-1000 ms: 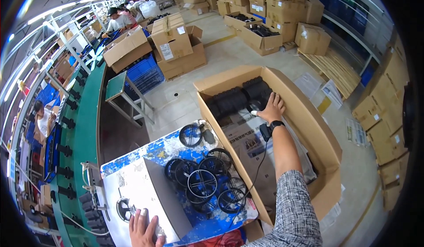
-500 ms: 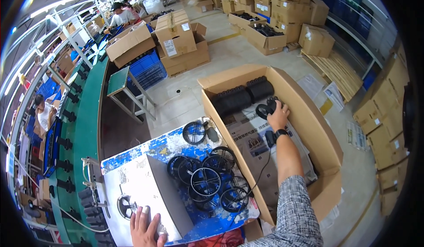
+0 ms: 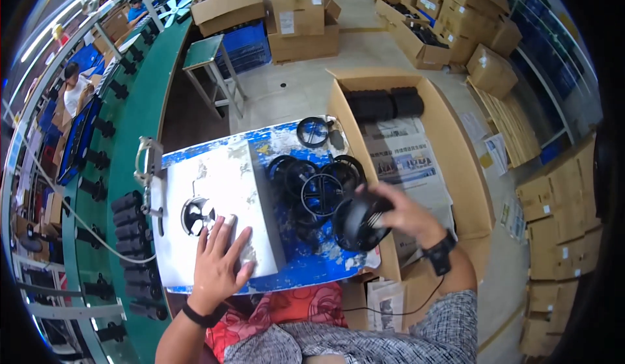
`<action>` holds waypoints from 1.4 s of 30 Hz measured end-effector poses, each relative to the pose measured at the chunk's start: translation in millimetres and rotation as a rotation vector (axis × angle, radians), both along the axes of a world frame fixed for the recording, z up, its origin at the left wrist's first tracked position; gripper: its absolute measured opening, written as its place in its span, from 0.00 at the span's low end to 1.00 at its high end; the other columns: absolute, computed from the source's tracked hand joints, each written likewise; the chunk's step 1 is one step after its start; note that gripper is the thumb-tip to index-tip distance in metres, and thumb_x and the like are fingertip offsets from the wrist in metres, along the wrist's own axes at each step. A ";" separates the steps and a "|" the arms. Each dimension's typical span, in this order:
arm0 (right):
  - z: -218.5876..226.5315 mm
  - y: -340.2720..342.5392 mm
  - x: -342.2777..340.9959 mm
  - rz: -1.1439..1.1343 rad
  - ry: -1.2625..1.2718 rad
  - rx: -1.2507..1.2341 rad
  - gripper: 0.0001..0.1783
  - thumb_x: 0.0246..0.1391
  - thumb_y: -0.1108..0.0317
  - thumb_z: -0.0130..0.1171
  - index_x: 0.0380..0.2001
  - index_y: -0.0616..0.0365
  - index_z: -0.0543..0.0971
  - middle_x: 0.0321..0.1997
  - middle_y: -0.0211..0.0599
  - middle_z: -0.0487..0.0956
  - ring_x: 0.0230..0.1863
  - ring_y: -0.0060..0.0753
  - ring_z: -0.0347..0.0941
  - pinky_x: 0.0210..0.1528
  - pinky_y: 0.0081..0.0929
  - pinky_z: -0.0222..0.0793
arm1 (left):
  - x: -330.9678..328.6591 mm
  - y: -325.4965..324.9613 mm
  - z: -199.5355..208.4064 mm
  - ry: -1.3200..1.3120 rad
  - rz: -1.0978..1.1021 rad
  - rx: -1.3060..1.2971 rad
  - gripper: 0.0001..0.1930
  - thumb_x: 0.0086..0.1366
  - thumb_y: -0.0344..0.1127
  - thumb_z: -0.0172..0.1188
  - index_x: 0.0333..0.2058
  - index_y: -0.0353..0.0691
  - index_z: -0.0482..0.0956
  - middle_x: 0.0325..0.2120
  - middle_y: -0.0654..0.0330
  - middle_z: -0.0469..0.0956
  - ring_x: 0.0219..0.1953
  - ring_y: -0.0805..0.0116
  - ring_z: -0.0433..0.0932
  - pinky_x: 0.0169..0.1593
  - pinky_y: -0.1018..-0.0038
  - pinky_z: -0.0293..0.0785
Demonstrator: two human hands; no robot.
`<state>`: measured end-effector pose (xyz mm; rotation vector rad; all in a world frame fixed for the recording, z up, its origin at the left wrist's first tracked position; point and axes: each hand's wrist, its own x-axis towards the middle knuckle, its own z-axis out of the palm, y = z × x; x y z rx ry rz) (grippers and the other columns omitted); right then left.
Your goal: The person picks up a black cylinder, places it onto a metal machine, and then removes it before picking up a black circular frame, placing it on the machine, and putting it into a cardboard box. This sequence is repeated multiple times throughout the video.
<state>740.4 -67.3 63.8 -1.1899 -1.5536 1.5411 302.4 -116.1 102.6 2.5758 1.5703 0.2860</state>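
My left hand (image 3: 221,256) lies with fingers spread on the top of a white box-shaped fixture (image 3: 215,169), its fingertips beside a round hole (image 3: 196,216) with metal parts in it. My right hand (image 3: 413,214) grips a black round, cup-like plastic part (image 3: 358,224), slightly blurred, over the right side of the blue worktable (image 3: 299,269). Part of its grip is hidden. Left of that part lies a heap of black plastic rings with cross spokes (image 3: 321,195). One more black ring (image 3: 313,132) rests apart near the table's far edge.
Right of the table stands an open carton (image 3: 465,188) with newspaper (image 3: 407,162) and black cylindrical parts (image 3: 394,104) inside. A green conveyor (image 3: 146,84) with black parts runs along the left. Beyond are a stool (image 3: 207,52) and stacked cartons (image 3: 296,13). A cord trails from my right wrist.
My right hand has come out of the carton, back toward me, and now holds the black part over the table. My left hand stays on the fixture. The view has shifted.
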 end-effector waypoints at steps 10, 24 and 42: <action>-82.6 -102.2 -131.4 -0.374 0.397 -0.602 0.29 0.61 0.69 0.64 0.64 0.60 0.72 0.62 0.45 0.77 0.62 0.43 0.76 0.66 0.40 0.72 | 29.1 -87.3 -33.5 -0.543 -0.477 0.107 0.10 0.62 0.31 0.68 0.43 0.39 0.86 0.40 0.54 0.79 0.45 0.50 0.81 0.46 0.57 0.80; -102.0 -122.3 -165.3 -0.882 -0.440 0.339 0.21 0.66 0.70 0.57 0.60 0.62 0.75 0.58 0.55 0.80 0.60 0.61 0.75 0.63 0.47 0.71 | 75.3 -101.9 -135.3 -0.636 -0.395 -0.208 0.20 0.65 0.34 0.67 0.55 0.38 0.80 0.47 0.52 0.79 0.48 0.52 0.78 0.51 0.61 0.77; -101.4 -67.6 -106.2 -1.210 -0.440 0.285 0.21 0.71 0.61 0.50 0.56 0.69 0.74 0.51 0.63 0.81 0.52 0.65 0.77 0.56 0.48 0.71 | 107.4 -61.9 -125.3 -0.162 -0.407 0.292 0.29 0.66 0.37 0.59 0.67 0.51 0.75 0.57 0.60 0.76 0.53 0.58 0.73 0.57 0.55 0.69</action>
